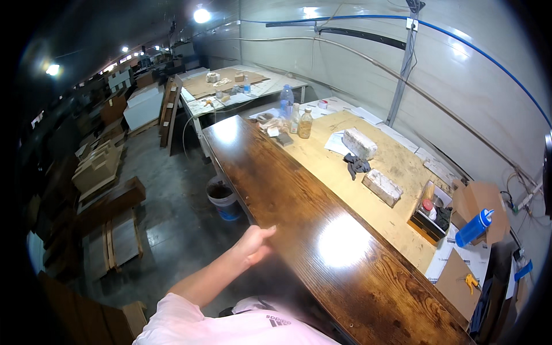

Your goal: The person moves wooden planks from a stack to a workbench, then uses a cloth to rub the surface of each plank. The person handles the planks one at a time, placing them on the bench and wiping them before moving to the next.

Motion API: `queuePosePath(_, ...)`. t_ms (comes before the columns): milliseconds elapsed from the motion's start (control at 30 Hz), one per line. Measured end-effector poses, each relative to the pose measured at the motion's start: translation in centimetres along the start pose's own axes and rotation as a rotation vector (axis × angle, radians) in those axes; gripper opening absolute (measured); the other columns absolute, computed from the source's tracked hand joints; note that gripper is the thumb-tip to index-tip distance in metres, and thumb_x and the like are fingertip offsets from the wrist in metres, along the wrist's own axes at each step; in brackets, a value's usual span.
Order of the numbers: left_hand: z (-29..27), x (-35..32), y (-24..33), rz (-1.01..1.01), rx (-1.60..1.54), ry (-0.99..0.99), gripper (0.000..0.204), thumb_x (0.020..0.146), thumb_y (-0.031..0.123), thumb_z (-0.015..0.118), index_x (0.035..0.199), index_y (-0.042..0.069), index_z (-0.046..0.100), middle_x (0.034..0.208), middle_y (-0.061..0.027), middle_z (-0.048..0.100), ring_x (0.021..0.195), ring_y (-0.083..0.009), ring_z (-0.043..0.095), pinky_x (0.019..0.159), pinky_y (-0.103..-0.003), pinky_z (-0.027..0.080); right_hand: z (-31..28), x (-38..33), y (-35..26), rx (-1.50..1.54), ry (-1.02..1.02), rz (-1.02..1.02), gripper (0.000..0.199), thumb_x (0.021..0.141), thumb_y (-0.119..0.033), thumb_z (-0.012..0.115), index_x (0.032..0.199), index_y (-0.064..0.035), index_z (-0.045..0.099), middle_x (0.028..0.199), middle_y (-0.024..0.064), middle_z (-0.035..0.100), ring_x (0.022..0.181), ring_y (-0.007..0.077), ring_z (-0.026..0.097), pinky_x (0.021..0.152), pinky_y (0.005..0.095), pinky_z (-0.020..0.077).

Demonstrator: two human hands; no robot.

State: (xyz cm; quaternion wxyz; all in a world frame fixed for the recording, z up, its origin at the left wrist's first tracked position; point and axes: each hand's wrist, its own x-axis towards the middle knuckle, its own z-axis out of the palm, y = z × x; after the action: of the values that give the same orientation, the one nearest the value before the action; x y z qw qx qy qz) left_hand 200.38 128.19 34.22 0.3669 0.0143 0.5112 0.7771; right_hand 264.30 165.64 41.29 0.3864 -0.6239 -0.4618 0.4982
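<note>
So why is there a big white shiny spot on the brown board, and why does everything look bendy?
In the head view, the white patch on the glossy dark board is glare from a ceiling lamp; a fainter one shines at its far end. The fisheye lens bends straight edges, like the blue pipe, toward the dark rim. The left hand looks slightly blurred.

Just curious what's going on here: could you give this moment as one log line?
left hand: open, at edge of glossy dark plank | right hand: not in view | bucket on floor
</note>
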Motion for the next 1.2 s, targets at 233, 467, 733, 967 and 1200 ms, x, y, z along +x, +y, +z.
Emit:
queuePosePath(233, 2.3, 4.9, -0.1, -0.070, 0.293, -0.045, 0.027, 0.092, 0.022, 0.061, 0.102, -0.003, 0.062, 0.091, -0.0144, 0.068, 0.080, -0.0238, 0.067, 0.069, -0.040, 0.057, -2.7, 3.0, 3.0, 0.042, 0.033, -0.037, 0.036, 0.091, -0.029, 0.061, 0.110, 0.0009, 0.065, 0.108, 0.0099, 0.066, 0.098, 0.0190, 0.062, 0.089, 0.0316, 0.0473)
queuePosePath(467, -0.2, 4.8, -0.5, -0.078, 0.550, 0.056, 0.036, 0.097, 0.039, 0.052, 0.089, 0.004, 0.060, 0.067, -0.0041, 0.059, 0.048, -0.0119, 0.053, 0.039, -0.024, 0.042, 0.4, 10.1, 5.3, -0.305, 0.133, -0.038, 0.039, 0.083, -0.029, 0.072, 0.090, 0.0095, 0.069, 0.086, 0.0086, 0.068, 0.077, 0.0135, 0.061, 0.068, 0.0295, 0.0473)
queuePosePath(733, 1.2, 7.2, -0.6, -0.025, 0.749, 0.110, 0.044, 0.096, 0.043, 0.052, 0.067, 0.011, 0.044, 0.051, -0.0019, 0.048, 0.040, -0.0122, 0.052, 0.035, -0.024, 0.040, 0.3, 11.1, 1.8, -0.847, 0.281, -0.163, 0.047, 0.078, -0.041, 0.071, 0.070, 0.0052, 0.067, 0.064, 0.0163, 0.064, 0.062, 0.0232, 0.062, 0.062, 0.0358, 0.0475)
queuePosePath(967, 1.3, 6.5, -1.1, 0.063, 0.717, 0.131, 0.042, 0.094, 0.043, 0.056, 0.068, 0.011, 0.045, 0.050, 0.0015, 0.045, 0.041, -0.0093, 0.050, 0.034, -0.022, 0.039, 2.4, 11.2, -6.4, -1.115, 0.310, -0.504, 0.050, 0.078, -0.047, 0.066, 0.065, 0.0016, 0.065, 0.063, 0.0208, 0.062, 0.063, 0.0380, 0.062, 0.059, 0.0432, 0.0471)
queuePosePath(1200, 2.5, 6.9, -2.3, 0.088, 0.541, 0.086, 0.037, 0.092, 0.038, 0.061, 0.084, 0.002, 0.055, 0.063, -0.0067, 0.056, 0.047, -0.0107, 0.055, 0.041, -0.023, 0.045, 8.3, 18.5, -1.5, -0.978, -0.046, -0.594, 0.037, 0.076, -0.029, 0.070, 0.068, 0.0050, 0.058, 0.066, 0.0200, 0.055, 0.065, 0.0321, 0.053, 0.062, 0.0425, 0.0402)
